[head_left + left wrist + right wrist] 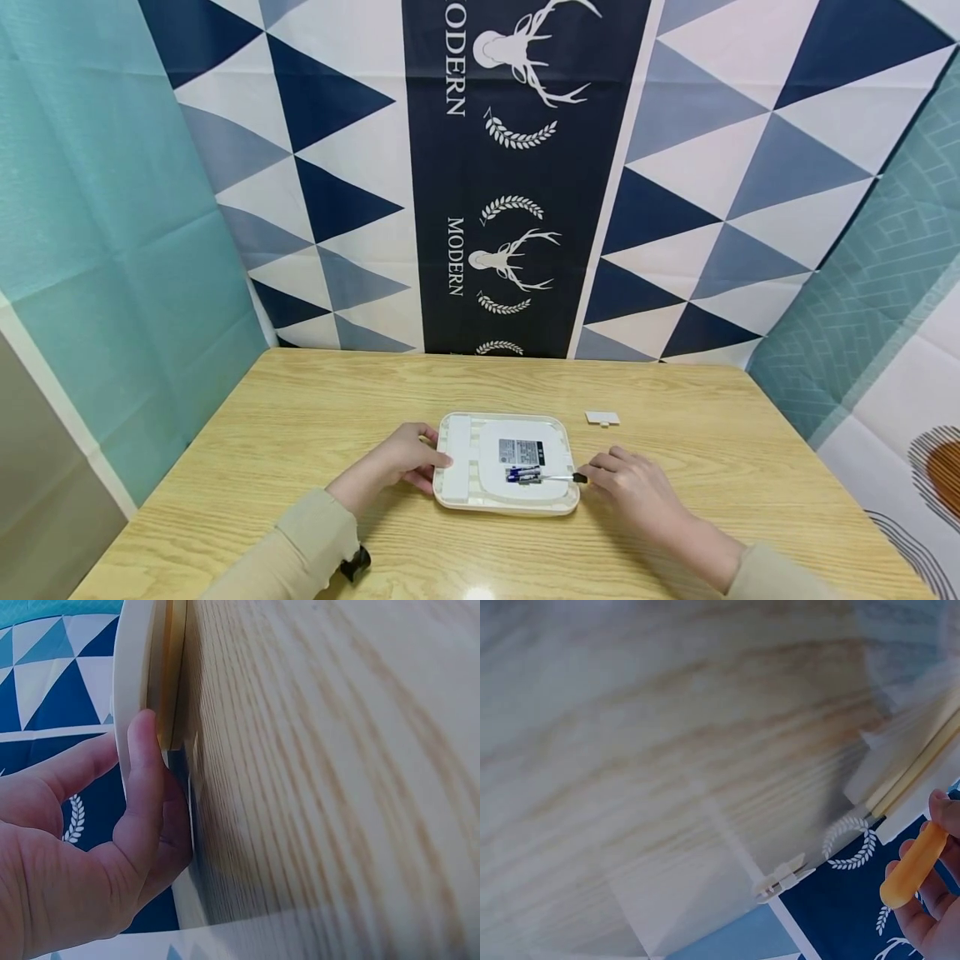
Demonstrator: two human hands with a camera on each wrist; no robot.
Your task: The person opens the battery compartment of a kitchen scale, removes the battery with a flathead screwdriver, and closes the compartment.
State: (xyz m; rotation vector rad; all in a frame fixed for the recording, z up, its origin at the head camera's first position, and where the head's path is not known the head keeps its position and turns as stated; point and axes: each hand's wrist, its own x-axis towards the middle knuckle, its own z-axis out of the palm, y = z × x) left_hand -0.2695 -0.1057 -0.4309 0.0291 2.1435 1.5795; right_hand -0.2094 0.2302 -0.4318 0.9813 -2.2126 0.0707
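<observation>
A white kitchen scale (459, 454) lies underside up on the wooden table, with a printed label on its bottom. Blue batteries (522, 473) show in its battery compartment. At the scale's left end, my left hand (416, 457) grips the rim, thumb on top and other fingers at the side and below. My right hand (624, 482) holds a screwdriver (557, 477) by its handle, which looks orange in the right wrist view (913, 866). The thin shaft reaches left over the scale, its tip at the batteries.
A small white battery cover (602, 417) with a tab lies on the table (360, 383), behind and right of the scale. Patterned cloth (517, 175) hangs behind the table. A black device (356, 564) sits at my left wrist.
</observation>
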